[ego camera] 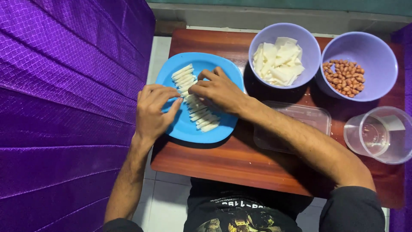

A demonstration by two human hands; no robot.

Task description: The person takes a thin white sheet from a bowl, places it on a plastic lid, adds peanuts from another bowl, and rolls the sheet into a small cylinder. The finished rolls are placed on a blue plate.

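Observation:
A blue plate (216, 64) sits on the left part of a small wooden table (231, 159). A row of several rolled white dough sticks (201, 116) runs across the plate. My left hand (152, 109) and my right hand (219, 90) meet over the middle of that row, fingertips pinched on a dough stick there. My right forearm crosses the table from the lower right.
A lilac bowl of white dough squares (279, 58) and a lilac bowl of peanuts (360, 64) stand at the back. A clear lidded box (309, 116) and a clear cup of water (380, 135) sit at right. Purple quilted fabric (64, 107) fills the left.

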